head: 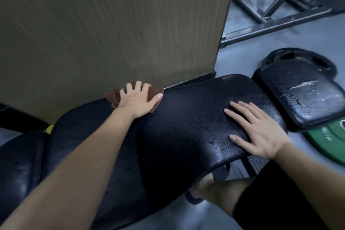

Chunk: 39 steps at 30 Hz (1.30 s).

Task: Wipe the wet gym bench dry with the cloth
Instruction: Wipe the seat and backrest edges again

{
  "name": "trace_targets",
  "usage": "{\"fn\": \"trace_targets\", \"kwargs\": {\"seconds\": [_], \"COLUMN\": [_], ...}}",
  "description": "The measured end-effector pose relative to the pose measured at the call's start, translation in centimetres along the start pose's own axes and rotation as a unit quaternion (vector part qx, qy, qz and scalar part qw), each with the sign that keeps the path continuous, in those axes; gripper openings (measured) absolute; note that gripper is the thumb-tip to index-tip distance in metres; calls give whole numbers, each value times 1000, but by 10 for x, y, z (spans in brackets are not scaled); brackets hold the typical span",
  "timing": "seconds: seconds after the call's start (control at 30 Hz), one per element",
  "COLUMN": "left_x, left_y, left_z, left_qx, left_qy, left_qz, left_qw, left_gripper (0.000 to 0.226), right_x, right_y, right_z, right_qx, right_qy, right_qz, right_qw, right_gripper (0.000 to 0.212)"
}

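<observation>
The black padded gym bench runs across the view from lower left to right, and its surface glistens with water near the right end. A brown cloth lies on the bench's far edge against the wall. My left hand presses flat on the cloth with spread fingers. My right hand rests flat on the wet right end of the bench, fingers straight and holding nothing.
A tan wall panel stands right behind the bench. A second wet black pad sits to the right, with a black weight plate behind it and a green plate on the floor. A metal frame lies beyond. My knee shows below.
</observation>
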State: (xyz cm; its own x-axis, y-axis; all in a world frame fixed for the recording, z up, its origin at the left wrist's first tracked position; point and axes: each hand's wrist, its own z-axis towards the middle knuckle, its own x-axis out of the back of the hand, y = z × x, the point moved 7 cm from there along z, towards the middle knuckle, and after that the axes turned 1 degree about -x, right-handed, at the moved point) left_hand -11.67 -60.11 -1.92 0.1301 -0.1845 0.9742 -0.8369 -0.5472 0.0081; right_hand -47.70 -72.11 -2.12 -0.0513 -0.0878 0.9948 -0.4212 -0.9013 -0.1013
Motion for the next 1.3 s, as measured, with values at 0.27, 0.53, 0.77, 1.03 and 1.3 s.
{"fn": "trace_targets", "kwargs": {"seconds": [0.27, 0.53, 0.77, 1.03, 1.3], "left_x": [5, 11, 15, 3, 7], "left_y": [122, 242, 147, 130, 229], "left_z": [40, 66, 31, 24, 68], "left_qx": [-83, -143, -115, -66, -122], "left_qy": [-59, -62, -23, -10, -19], "left_qz": [5, -77, -41, 0, -94], "left_qw": [995, 985, 992, 998, 988], "left_gripper": [78, 74, 73, 73, 70], "right_x": [-1, 2, 10, 9, 3], "right_y": [5, 13, 23, 45, 46], "right_z": [1, -1, -11, -25, -22], "right_qx": [18, -20, -150, -320, -287], "right_qy": [52, 92, 150, 244, 247], "right_qz": [40, 63, 71, 117, 116], "right_qw": [998, 994, 975, 908, 918], "right_gripper": [75, 75, 68, 54, 50]}}
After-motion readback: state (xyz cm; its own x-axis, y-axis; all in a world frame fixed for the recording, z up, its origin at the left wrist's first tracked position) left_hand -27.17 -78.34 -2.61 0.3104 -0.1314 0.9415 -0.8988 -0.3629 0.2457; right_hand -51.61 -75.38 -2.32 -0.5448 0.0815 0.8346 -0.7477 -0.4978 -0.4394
